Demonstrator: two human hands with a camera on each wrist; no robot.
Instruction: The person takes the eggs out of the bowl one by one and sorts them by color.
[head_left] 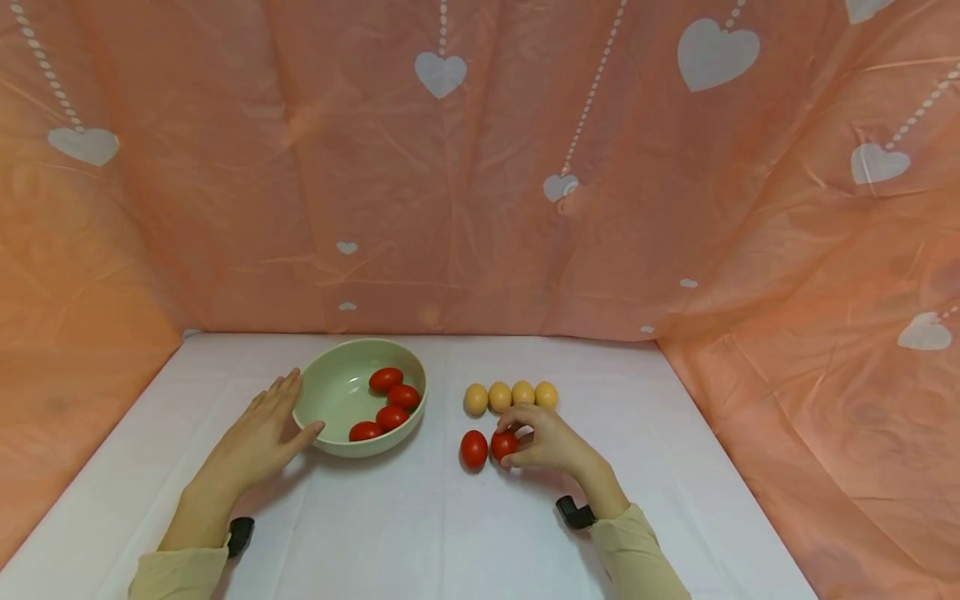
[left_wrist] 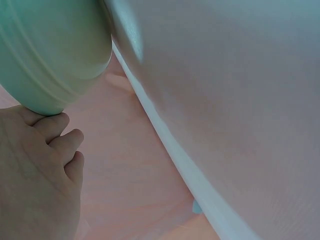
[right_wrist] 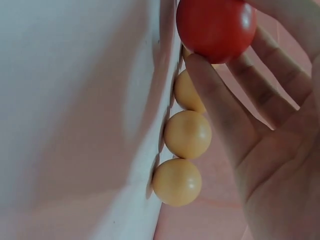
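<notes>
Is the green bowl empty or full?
Neither: the green bowl is partly filled. Four red egg-shaped things lie inside, leaving part of its bottom bare.

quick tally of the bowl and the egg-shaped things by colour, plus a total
Pale green round bowl: 1
Glossy red egg-shaped pieces: 6 (4 in the bowl, 1 in the right hand, 1 beside that hand)
Yellow-tan egg-shaped pieces: 4
Total: 11

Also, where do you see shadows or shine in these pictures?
Head view: shadow beside the left hand, glints inside the green bowl; left wrist view: dim light, pale patch on the white tablecloth; right wrist view: highlight on the held red tomato, broad shadow across the tablecloth.
</notes>
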